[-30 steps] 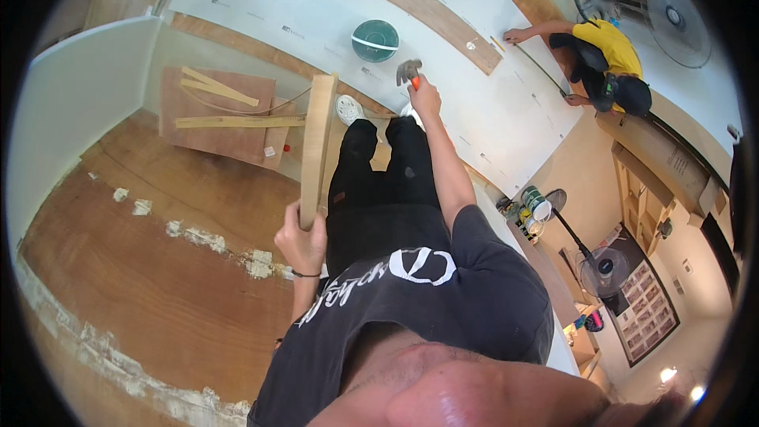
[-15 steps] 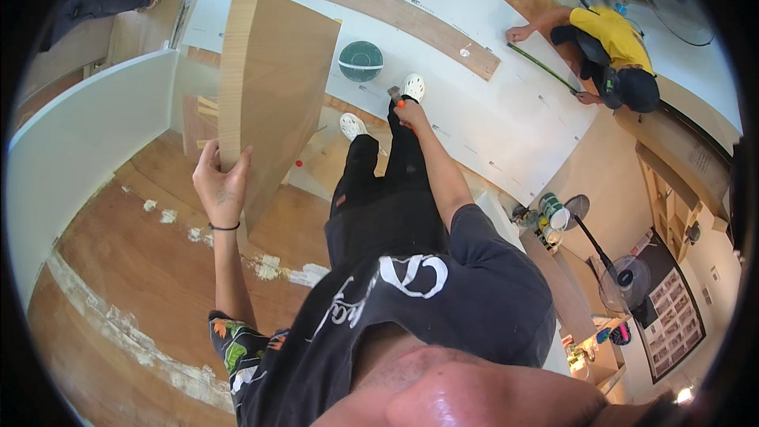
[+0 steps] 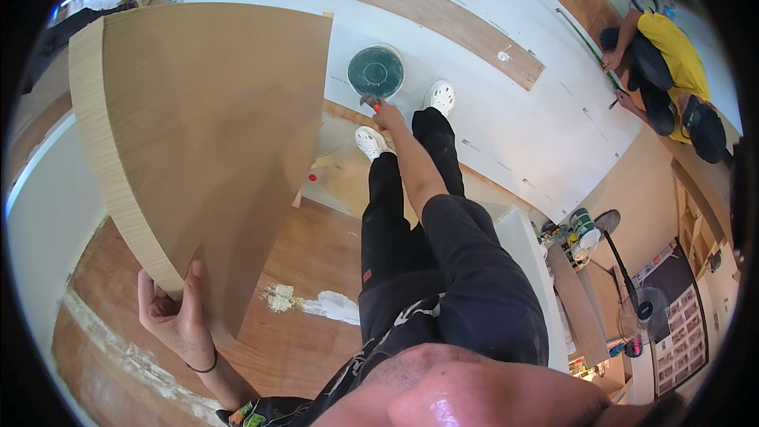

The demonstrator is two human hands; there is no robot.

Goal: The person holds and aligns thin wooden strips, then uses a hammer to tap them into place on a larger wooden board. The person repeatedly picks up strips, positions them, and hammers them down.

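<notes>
My left hand (image 3: 178,316) is closed on the lower edge of a large light-brown wooden panel (image 3: 213,134), thumb on its broad face and fingers curled round behind. The panel stands tilted up at my left, its pale edge band turned toward the far left. With my right hand (image 3: 387,115) I grip a hammer (image 3: 371,101), its grey head and a bit of orange handle showing and the rest covered by my fingers. Right behind the hammer, in this view, stands a green bucket (image 3: 376,71).
White sheets with a brown board strip (image 3: 443,28) cover the floor ahead. At the far right a person in a yellow shirt (image 3: 672,55) crouches with a green tape or rule (image 3: 589,47). A white panel (image 3: 55,198) stands at left; a fan (image 3: 642,312) is at right.
The wooden panel has swung left and nearer, showing its broad face. My left hand has moved down and left with it. My right hand has shifted slightly left with the hammer.
</notes>
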